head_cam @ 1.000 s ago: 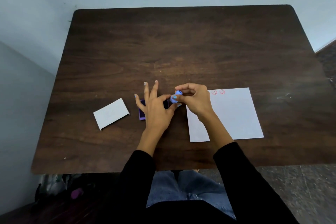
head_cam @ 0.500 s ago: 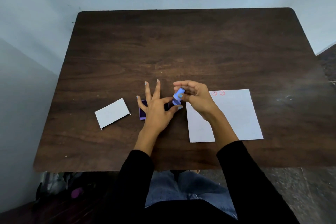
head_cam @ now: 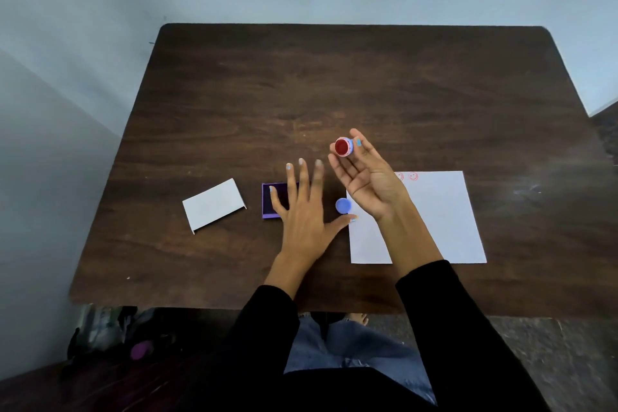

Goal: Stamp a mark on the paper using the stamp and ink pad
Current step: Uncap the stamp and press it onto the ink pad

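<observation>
My right hand [head_cam: 366, 177] is raised above the table, palm up, pinching a small round stamp [head_cam: 343, 146] at the fingertips; its red face points toward me. A blue stamp cap [head_cam: 343, 205] lies on the table between my hands. My left hand [head_cam: 302, 211] lies flat with fingers spread, partly covering the dark purple ink pad [head_cam: 271, 200]. The white paper [head_cam: 438, 221] lies to the right, with two red smiley marks [head_cam: 413, 176] near its top edge.
A white lid or card [head_cam: 214, 204] lies left of the ink pad. The dark wooden table [head_cam: 334, 87] stands against a pale wall. Below the near edge are my knees and a dark bag [head_cam: 113, 338] on the floor at left.
The blue cap has come off the stamp and now lies on the table. My right hand lifted and turned the stamp so its red face shows. My left hand flattened onto the ink pad.
</observation>
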### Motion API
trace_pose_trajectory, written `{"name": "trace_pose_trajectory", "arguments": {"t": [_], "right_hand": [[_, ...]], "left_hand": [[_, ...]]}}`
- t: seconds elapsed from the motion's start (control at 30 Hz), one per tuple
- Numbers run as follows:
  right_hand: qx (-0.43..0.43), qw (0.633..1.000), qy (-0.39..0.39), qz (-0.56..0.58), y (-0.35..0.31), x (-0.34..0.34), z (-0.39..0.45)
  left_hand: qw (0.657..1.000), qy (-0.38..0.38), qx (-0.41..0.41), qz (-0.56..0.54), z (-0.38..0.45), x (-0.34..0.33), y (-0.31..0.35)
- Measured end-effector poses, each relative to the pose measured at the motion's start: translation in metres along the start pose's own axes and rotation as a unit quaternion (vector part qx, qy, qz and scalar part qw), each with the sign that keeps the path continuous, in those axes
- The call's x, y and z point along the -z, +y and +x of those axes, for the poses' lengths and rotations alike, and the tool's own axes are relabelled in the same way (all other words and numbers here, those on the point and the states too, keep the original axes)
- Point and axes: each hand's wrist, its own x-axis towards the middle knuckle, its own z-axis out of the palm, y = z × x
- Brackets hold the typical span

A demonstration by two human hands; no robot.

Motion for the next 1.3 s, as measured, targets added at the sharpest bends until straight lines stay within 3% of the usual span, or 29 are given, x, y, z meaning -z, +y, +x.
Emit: {"name": "trace_pose_trajectory", "arguments": {"t": [0.2,0.4,0.57,0.67,0.73,0.87,1.13,1.3], "right_hand": [[-0.051,0.996,0.002,0.074,0.006,-0.004,0.001],[-0.081,0.990,0.001,0.114,0.018,-0.006,0.001],[-0.068,0.997,0.016,0.042,0.026,-0.007,0.002],[-0.007,0.994,0.050,-0.101,0.033,-0.009,0.005],[0.062,0.958,0.081,-0.268,0.040,-0.010,0.007],[0.190,0.827,0.085,-0.523,0.053,-0.011,0.007],[0.268,0.660,0.008,-0.702,0.078,-0.011,0.001],[0.271,0.623,0.005,-0.734,0.084,-0.003,0.003]], "left_hand": [[0.987,0.070,0.113,-0.094,-0.004,0.020,-0.030],[0.984,0.074,0.096,-0.130,-0.015,0.021,-0.035],[0.982,0.085,0.079,-0.148,-0.019,0.018,-0.040],[0.976,0.095,0.100,-0.171,-0.016,0.018,-0.038],[0.972,0.095,0.107,-0.186,-0.012,0.019,-0.034],[0.971,0.090,0.099,-0.200,-0.001,0.020,-0.030],[0.993,0.072,0.091,-0.019,0.001,0.014,-0.046],[0.993,0.066,0.095,0.012,0.002,0.011,-0.045]]}}
